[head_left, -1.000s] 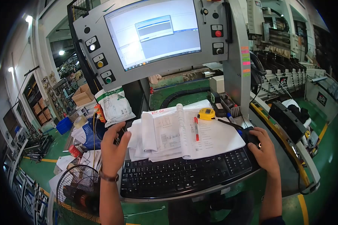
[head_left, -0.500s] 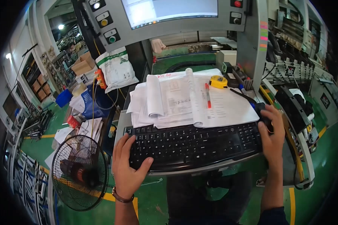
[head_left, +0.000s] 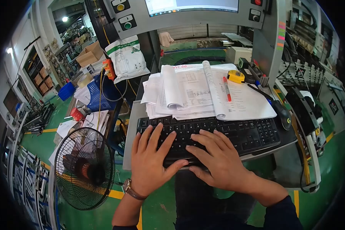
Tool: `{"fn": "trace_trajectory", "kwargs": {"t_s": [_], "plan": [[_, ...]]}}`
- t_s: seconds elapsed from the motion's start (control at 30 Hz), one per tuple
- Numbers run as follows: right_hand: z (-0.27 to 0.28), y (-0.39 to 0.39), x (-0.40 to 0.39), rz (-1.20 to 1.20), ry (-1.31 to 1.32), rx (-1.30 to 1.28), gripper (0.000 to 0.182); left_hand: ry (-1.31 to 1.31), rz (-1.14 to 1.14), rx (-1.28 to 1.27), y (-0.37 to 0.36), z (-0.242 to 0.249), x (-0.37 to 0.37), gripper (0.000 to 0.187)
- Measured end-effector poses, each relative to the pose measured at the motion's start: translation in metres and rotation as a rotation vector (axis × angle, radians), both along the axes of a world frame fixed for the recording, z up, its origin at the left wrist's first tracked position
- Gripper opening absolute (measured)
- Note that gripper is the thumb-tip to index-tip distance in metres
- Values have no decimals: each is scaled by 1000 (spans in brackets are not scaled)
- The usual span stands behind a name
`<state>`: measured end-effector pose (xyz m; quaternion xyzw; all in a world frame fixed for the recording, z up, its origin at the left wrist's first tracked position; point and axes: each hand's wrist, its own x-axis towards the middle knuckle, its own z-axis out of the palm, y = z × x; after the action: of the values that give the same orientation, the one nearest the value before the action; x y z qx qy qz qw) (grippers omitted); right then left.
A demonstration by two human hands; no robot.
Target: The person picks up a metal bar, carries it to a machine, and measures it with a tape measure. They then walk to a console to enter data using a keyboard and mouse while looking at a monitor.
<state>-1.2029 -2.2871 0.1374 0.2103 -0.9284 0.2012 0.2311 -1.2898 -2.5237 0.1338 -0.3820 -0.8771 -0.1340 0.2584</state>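
Note:
A black keyboard [head_left: 253, 138] lies on a grey shelf below the machine's screen. Over its left part spread the fingers of my left hand [head_left: 152, 159], with a watch on the wrist. My right hand [head_left: 220, 159] rests over the middle keys, fingers apart, its thumb close to my left thumb. Neither hand holds anything. Right of the keyboard sits a black computer mouse [head_left: 281, 115], untouched. Behind the keys are stacked papers [head_left: 191, 92] with curled sheets, and on them a red pen [head_left: 227, 89] and a yellow tape measure [head_left: 235, 76].
The lit screen [head_left: 193, 5] is set in a grey panel with push buttons. A white plastic bag [head_left: 126, 57] hangs at the left, above a blue basket [head_left: 97, 96]. A black fan [head_left: 84, 168] stands left of my forearm. A metal rail [head_left: 308, 153] runs along the right.
My right hand has left the mouse and come left onto the middle of the keyboard. My left hand has shifted right over the keys. The camera view has tilted slightly down.

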Motion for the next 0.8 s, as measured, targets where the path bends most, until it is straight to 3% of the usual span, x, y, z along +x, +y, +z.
{"fn": "trace_trajectory", "kwargs": {"t_s": [0.4,0.63,0.8], "plan": [[2,8,-8,-125,75,28,58,33,51,69,-5,-6,3,82],[3,12,-15,-115,147,25,60,-145,172,388,-25,-24,13,82],[0,12,-16,-104,148,21,60,-104,186,289,-21,-21,18,74]]}}
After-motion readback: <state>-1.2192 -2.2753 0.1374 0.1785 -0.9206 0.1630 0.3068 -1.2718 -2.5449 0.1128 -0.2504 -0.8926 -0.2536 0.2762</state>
